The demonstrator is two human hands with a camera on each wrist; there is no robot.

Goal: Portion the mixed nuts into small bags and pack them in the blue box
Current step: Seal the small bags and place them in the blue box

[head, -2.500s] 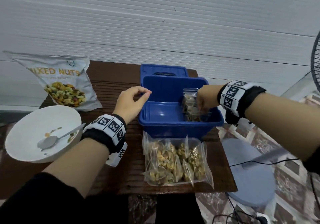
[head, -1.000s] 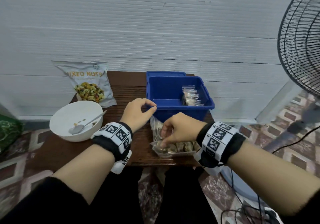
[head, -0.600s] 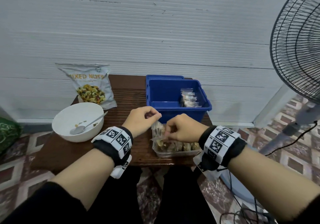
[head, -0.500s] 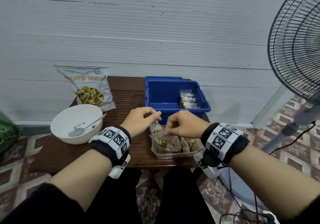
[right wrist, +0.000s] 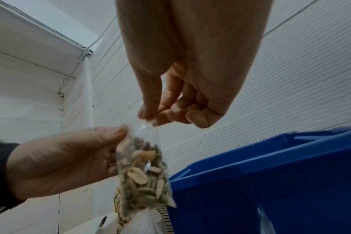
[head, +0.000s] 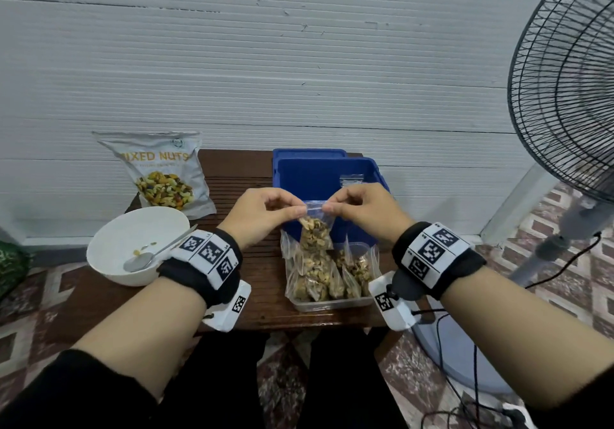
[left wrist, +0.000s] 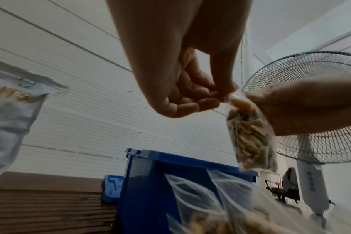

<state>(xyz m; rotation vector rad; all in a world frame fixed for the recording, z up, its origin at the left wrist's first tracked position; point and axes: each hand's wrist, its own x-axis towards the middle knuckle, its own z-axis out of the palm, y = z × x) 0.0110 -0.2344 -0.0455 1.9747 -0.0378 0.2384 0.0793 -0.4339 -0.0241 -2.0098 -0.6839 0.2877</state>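
At the far left of the dark, ribbed wooden counter [head: 246,272], a glossy printed pouch of mixed nuts [head: 159,173] leans against the white panelled wall. Just in front of it sits a round, smooth white bowl [head: 133,246] with a metal spoon [head: 146,259] resting inside among a few stray nuts.

The left hand [head: 262,219] is raised above the counter, its grip pinching the left top corner of a small clear plastic bag [head: 314,229] between thumb and forefinger, the other fingers curled under. The bag hangs slim and soft, filled with pale nuts and greenish seeds, its thin sealing strip stretched flat between the two hands. The right hand [head: 362,211] mirrors it, grip pinching the right top corner.

Below the held bag, a shallow clear plastic tray [head: 332,304] holds several more filled bags [head: 319,276], crinkled and lumpy, standing close together. Behind the tray stands the blue box [head: 319,176], rigid smooth plastic with straight walls, open, with one bag [head: 352,181] of nuts upright against its right inner wall.

At the far right a black wire-grille fan [head: 564,96] rises on a grey pole from the patterned tile floor.
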